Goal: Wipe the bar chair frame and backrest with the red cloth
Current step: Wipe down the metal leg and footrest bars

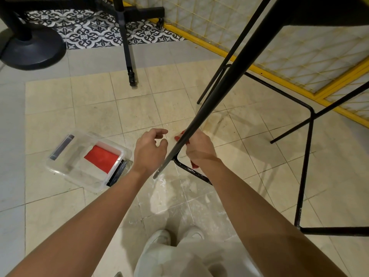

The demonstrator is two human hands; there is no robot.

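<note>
Your right hand is gripping the red cloth around the chair leg — its axis is rising away rightward; left hand is hovering beside, empty.

Indoor room, café or bar sort, not certain. Floor of plain cream tiles, scuffed and smeared white near middle. Strip of black-and-white patterned tiles along far edge. Tall bar chair, thin black metal legs. Heavy round black pedestal base far left. Yellow-framed wire mesh panel along right side.
</note>
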